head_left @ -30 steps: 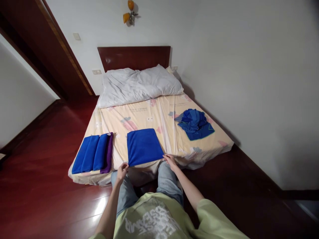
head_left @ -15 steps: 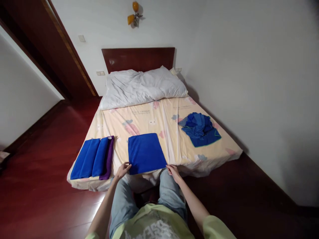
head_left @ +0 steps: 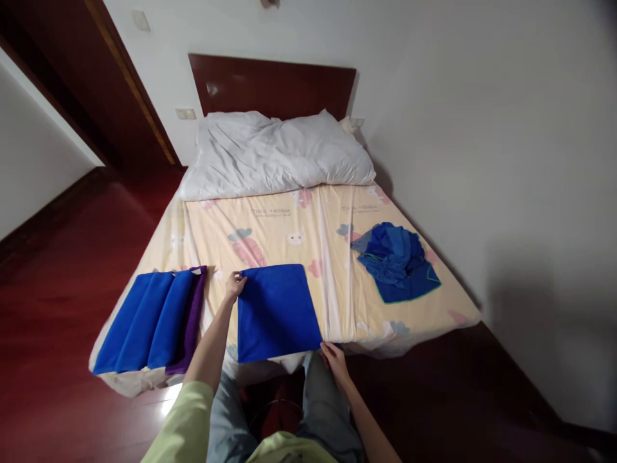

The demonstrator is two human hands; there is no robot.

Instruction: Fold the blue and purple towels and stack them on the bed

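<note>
A blue towel [head_left: 277, 315], folded to a near square, lies flat at the bed's front edge. My left hand [head_left: 236, 285] pinches its far left corner. At its near right corner is my right hand [head_left: 333, 357], fingers closed on the edge. Left of it lie several folded blue towels [head_left: 139, 321] side by side, with a purple towel [head_left: 190, 321] at their right end. A crumpled heap of blue cloths [head_left: 395, 260], some edged in green, rests on the right part of the bed.
The bed [head_left: 289, 218] has a cream sheet with carrot and rabbit prints. A white quilt [head_left: 279, 154] lies bunched below the dark wooden headboard [head_left: 270, 87]. A wall [head_left: 482, 161] stands to the right. Dark red floor [head_left: 62, 283] runs along the left side.
My left hand has moved from the towel's near left corner to its far left corner. My right hand stays at the near right corner. The view has tilted down and come closer.
</note>
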